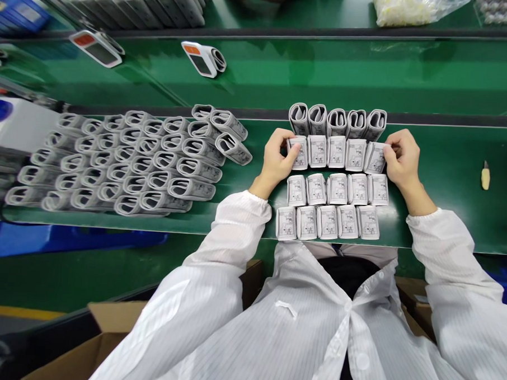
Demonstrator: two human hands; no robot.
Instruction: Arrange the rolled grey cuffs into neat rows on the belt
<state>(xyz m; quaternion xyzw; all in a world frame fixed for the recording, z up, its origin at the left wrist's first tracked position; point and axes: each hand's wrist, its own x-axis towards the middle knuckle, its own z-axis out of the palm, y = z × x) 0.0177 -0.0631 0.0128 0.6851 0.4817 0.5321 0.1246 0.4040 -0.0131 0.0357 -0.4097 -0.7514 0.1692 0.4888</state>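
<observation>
White coat [247, 335] fills the foreground, its wearer's forearms reaching over the green table [442, 181]. On the table, in front of the torso, a row of five printed gray rolls [336, 153] spans the space between the hands. The left hand [277, 157] grasps the leftmost roll [297, 154] between thumb and fingers; the right hand [403, 157] pinches the rightmost roll [375, 158]. Directly behind stand five rolls with coiled ends showing [337, 122]; nearer the wearer lie two more rows [336, 189]. Farther out, a large group of rolls [124, 162] covers the left side, and a small yellow-handled tool [485, 176] lies to the right. Beyond the table's far edge are two white devices with screens [202, 59].
</observation>
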